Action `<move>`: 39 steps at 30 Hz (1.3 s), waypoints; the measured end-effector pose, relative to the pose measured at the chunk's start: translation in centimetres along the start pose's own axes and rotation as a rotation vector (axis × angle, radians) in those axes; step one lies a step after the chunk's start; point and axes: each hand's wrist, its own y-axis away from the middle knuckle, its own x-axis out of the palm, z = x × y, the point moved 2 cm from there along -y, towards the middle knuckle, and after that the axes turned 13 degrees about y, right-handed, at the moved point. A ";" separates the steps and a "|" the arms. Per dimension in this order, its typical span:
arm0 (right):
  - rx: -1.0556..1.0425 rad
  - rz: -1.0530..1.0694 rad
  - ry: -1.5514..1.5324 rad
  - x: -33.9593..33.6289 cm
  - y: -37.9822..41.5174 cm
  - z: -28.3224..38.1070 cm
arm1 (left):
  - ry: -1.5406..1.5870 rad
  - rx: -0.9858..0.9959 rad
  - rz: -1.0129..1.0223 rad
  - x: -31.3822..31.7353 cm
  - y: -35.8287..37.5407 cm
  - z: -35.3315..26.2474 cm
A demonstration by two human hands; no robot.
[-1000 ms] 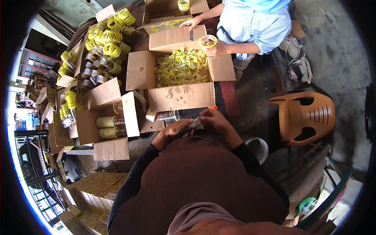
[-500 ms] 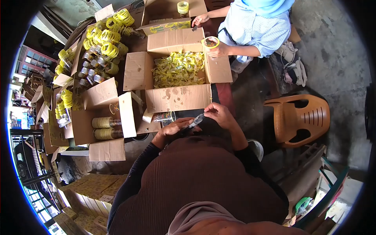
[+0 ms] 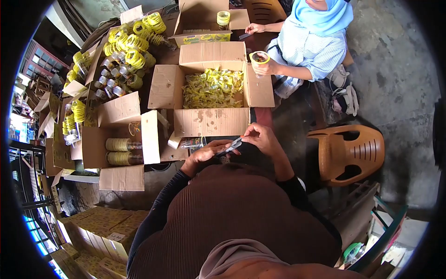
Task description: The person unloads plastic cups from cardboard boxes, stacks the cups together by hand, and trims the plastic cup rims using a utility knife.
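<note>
In front of my body, my left hand (image 3: 209, 152) is closed on a slim grey-and-black object (image 3: 232, 146), shaped like a cutter, that slants up to the right. My right hand (image 3: 261, 138) pinches its upper end, where a small orange spot shows. What kind of thing it is stays too small to tell. Just beyond my hands, a clear plastic cup (image 3: 191, 142) lies by a cardboard flap. Past it stands an open carton (image 3: 211, 122) with many yellow-and-clear plastic pieces (image 3: 213, 88) inside.
A co-worker (image 3: 309, 46) across from me holds a filled cup (image 3: 259, 58) and a dark flat tool (image 3: 245, 35). At left, a carton (image 3: 121, 178) holds stacked yellow-rimmed cups (image 3: 118, 151). Yellow rings (image 3: 134, 42) lie piled behind it. An orange plastic chair (image 3: 348, 153) stands at right.
The view has shifted slightly, so the cartons sit a little lower. My hands stay on the slim object. The co-worker's hand with the dark tool has moved away from the carton's edge.
</note>
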 end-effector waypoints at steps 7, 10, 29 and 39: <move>0.003 -0.030 -0.083 -0.5 -0.7 0.5 | -0.009 0.026 -0.015 0.1 0.5 -0.3; -0.016 -0.027 -0.062 -0.7 -0.9 1.5 | -0.010 0.039 -0.025 0.2 0.6 -0.5; -0.078 -0.118 0.132 -0.6 -0.9 2.9 | -0.132 0.110 -0.190 0.4 0.5 -0.4; -0.034 -0.173 -0.117 -0.4 -1.2 2.3 | -0.080 0.125 -0.225 0.4 1.3 -0.3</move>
